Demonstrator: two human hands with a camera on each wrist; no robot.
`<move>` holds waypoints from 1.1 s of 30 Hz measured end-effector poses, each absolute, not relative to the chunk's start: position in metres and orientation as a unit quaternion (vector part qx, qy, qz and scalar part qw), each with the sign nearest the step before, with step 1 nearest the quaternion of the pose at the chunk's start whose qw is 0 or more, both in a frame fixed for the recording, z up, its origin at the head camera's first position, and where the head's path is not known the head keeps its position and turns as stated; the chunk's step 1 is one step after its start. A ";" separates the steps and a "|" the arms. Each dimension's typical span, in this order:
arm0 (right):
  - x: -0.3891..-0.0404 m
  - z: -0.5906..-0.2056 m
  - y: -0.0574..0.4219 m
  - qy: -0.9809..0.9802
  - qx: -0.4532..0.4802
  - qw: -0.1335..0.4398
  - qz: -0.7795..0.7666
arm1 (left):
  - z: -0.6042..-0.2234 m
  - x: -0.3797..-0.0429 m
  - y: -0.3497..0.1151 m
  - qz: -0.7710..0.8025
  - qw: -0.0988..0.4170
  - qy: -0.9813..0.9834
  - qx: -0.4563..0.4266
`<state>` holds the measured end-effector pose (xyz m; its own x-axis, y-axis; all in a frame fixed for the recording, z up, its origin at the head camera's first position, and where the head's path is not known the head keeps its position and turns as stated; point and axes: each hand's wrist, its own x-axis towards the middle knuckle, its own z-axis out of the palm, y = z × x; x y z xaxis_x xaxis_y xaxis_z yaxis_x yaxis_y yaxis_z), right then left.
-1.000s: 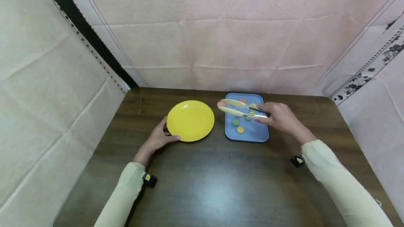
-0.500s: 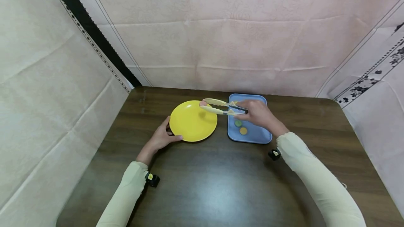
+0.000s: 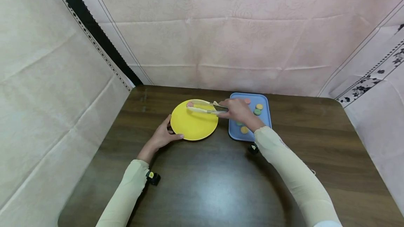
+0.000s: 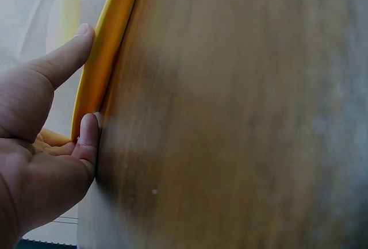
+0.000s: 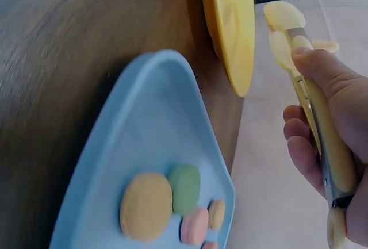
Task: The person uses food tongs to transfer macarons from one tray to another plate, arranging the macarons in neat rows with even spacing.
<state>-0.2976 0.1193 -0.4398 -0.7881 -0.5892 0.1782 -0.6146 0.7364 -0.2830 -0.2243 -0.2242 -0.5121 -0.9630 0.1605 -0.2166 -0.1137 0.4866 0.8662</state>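
My left hand (image 3: 161, 136) holds the near left rim of a round yellow plate (image 3: 195, 129). In the left wrist view the thumb lies on the rim and the other fingers reach to its underside. The right hand (image 3: 238, 110) grips a pair of food tongs (image 3: 202, 110) with pale yellow tips and metal arms. Between the tips sits a pink macaron (image 3: 189, 104), over the far left part of the plate. In the right wrist view the thumb and fingers press the tongs (image 5: 330, 140) from both sides.
Right of the plate lies a blue tray (image 3: 264, 113), partly under the right forearm. On it are several macarons, among them a yellow one (image 5: 146, 206), a green one (image 5: 185, 189) and a pink one (image 5: 194, 226). Behind the brown wooden table (image 3: 195, 178) hangs a pale cloth (image 3: 236, 45).
My right hand has moved left from over the tray, carrying the pink macaron in the tongs to over the plate. The left hand keeps its hold on the plate.
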 end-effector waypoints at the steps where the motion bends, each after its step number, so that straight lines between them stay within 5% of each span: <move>1: -0.298 -0.441 0.116 -0.931 0.325 0.032 0.166 | -0.512 -0.224 -0.224 0.507 0.135 0.851 0.014; 21: -0.306 -0.451 0.090 -0.943 0.301 -0.027 0.143 | -0.513 -0.225 -0.226 0.507 0.132 0.851 0.026; 33: -0.297 -0.441 0.106 -0.941 0.290 0.001 0.173 | -0.512 -0.226 -0.225 0.502 0.134 0.854 0.019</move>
